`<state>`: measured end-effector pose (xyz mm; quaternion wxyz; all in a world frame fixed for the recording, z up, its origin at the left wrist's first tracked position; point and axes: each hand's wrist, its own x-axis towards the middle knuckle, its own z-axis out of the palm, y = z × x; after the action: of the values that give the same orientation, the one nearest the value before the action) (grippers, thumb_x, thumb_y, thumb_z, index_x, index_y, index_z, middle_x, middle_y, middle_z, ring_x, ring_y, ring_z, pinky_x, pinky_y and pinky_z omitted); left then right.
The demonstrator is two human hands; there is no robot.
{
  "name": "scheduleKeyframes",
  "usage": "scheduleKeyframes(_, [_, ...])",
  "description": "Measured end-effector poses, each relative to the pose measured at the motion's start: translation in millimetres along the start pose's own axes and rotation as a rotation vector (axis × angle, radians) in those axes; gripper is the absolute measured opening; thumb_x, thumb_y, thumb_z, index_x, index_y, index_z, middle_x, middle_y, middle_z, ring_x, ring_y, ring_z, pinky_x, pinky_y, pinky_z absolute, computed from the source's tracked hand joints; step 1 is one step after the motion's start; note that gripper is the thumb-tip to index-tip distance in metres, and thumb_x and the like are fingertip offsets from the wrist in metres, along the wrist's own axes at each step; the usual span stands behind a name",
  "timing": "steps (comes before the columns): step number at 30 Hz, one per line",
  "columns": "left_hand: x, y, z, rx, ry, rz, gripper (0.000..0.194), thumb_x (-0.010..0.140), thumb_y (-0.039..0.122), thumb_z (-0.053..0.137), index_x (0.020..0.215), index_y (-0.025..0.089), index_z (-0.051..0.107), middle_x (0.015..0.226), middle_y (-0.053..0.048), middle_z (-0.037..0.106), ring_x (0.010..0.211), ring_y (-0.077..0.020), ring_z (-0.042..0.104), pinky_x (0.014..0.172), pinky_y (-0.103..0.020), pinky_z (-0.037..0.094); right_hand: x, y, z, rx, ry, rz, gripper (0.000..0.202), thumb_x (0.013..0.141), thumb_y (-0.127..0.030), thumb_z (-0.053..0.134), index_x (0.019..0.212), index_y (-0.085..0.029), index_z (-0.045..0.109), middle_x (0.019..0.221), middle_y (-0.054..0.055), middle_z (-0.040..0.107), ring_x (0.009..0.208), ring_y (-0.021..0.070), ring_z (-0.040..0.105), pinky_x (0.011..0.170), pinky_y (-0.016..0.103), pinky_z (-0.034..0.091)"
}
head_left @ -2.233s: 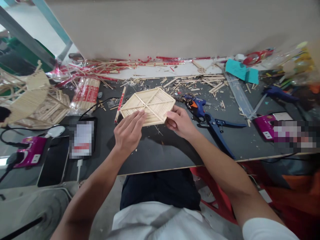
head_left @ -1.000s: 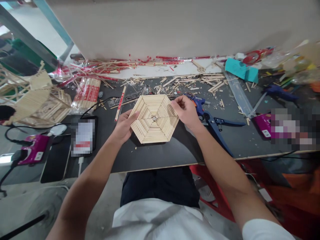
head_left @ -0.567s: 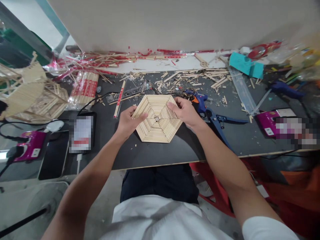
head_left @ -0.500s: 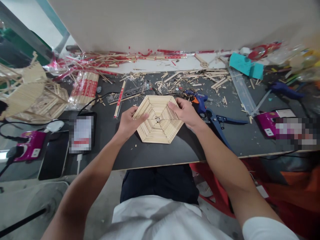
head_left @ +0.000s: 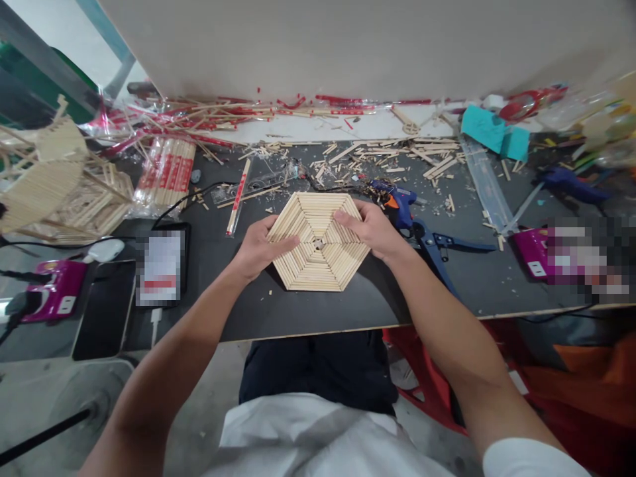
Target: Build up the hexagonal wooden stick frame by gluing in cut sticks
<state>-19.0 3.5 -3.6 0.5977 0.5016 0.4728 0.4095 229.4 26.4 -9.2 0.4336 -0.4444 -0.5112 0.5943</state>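
Note:
Between my hands is a hexagonal panel of pale wooden sticks, laid in nested rings with a small hole at the centre. My left hand grips its left corner, thumb across the face and fingers behind the edge. On the upper right side, my right hand holds it the same way, with the thumb on top. The fingers under the panel are hidden. Just beyond my right hand lie a blue glue gun with an orange tip and blue-handled cutters.
Cut stick scraps litter the back of the dark table. Packed chopsticks, a stick-built model, phones and a purple power strip are on the left. Another purple power strip and teal paper are right.
The hexagonal panel and both hands have shifted slightly right and down in view. My grip on both sides stays much the same, and the camera view has moved a little.

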Motion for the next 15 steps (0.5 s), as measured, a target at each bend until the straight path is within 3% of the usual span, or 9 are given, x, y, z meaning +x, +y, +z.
scheduleKeyframes(10, [0.4,0.2,-1.5,-0.082,-0.005,-0.061,0.050,0.065,0.041,0.093,0.104,0.015,0.074,0.098,-0.009,0.078,0.080,-0.0204,0.073,0.073,-0.031,0.061,-0.9,-5.0,3.2,0.044,0.043,0.026,0.042,0.071,-0.055,0.089,0.090,-0.020,0.074,0.087,0.003,0.076,0.073,0.0159,0.068,0.067,0.029,0.055])
scheduleKeyframes(15, [-2.0,2.5,1.5,-0.221,-0.036,-0.090,0.056,0.069,0.053,0.086,0.108,0.015,0.073,0.104,-0.015,0.079,0.094,-0.0325,0.077,0.081,-0.042,0.064,-0.2,-3.1,6.3,0.167,0.101,-0.003,0.046,0.069,-0.058,0.088,0.093,-0.023,0.072,0.085,0.002,0.076,0.071,0.0184,0.070,0.068,0.034,0.059])
